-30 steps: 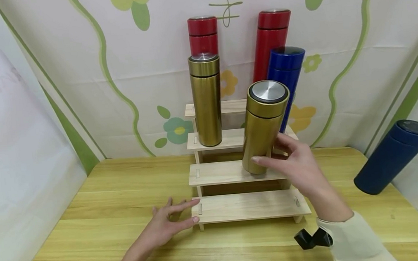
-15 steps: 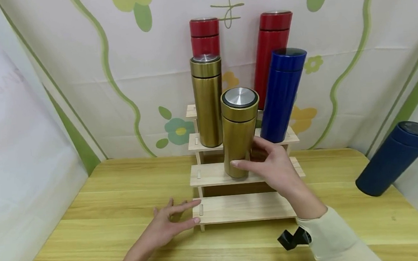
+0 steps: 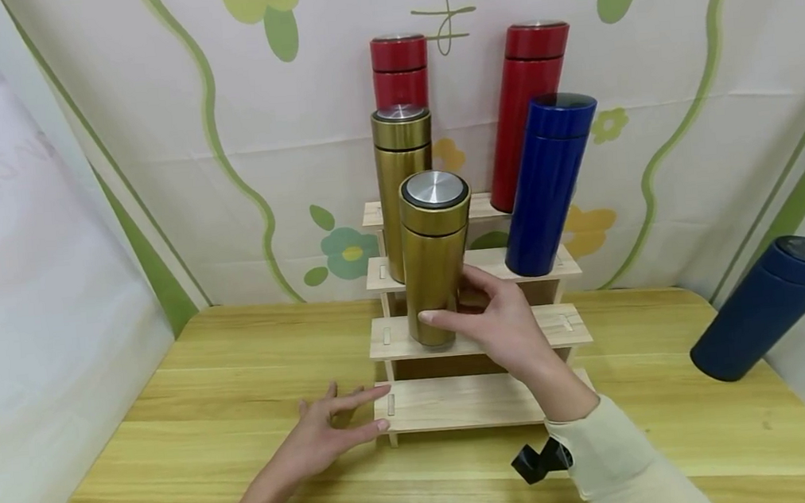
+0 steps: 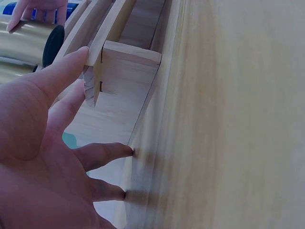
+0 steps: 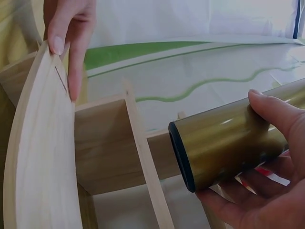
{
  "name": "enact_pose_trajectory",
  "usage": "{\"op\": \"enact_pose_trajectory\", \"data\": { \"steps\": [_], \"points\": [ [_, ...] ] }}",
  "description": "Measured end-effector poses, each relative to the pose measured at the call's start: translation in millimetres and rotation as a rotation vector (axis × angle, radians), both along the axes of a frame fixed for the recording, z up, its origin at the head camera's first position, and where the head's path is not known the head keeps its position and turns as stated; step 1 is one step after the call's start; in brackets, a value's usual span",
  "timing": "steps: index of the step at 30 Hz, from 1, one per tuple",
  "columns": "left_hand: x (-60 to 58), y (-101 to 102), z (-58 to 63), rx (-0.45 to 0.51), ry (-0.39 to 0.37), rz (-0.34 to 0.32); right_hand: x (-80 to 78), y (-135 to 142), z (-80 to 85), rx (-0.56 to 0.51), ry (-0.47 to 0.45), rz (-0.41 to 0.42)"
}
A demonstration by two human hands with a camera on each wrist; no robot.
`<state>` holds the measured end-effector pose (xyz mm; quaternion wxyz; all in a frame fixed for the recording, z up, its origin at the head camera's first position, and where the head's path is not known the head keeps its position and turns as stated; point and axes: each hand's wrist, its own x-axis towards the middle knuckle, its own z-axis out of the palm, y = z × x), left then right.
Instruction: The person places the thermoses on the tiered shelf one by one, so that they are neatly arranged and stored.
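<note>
My right hand (image 3: 506, 326) grips a gold thermos bottle (image 3: 437, 280) around its lower part, thumb in front. The bottle is upright, close over the left part of the stepped wooden stand's second step from the front (image 3: 503, 330); its dark base shows in the right wrist view. My left hand (image 3: 318, 435) holds the left end of the lowest step (image 3: 473, 399) between thumb and index finger, the other fingers spread (image 4: 102, 155). Behind the held bottle, another gold thermos bottle (image 3: 399, 132) stands on the third step, partly hidden. A blue thermos bottle (image 3: 551, 182) stands at that step's right end.
Two red thermos bottles, one left (image 3: 400, 72) and one right (image 3: 529, 104), stand on the top step. A dark blue thermos bottle (image 3: 770, 307) stands at the right of the wooden table (image 3: 240, 361). A patterned cloth (image 3: 281, 174) hangs behind.
My right hand has carried the gold thermos bottle leftward along the second step, from in front of the blue one to in front of the other gold one. My left hand stays on the stand.
</note>
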<state>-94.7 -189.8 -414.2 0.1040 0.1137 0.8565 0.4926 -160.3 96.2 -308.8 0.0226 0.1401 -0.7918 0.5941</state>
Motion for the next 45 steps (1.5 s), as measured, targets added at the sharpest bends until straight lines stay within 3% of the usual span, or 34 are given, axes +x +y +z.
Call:
{"op": "enact_pose_trajectory", "data": {
  "steps": [16, 45],
  "points": [
    [-0.9, -0.1, -3.3, -0.020, 0.008, 0.006, -1.0, -23.7, -7.3, -0.012, -0.021, 0.018],
    [-0.7, 2.7, -2.6, -0.043, 0.016, 0.022, -3.2, -31.4, -16.0, 0.000, -0.012, -0.015]
  ]
}}
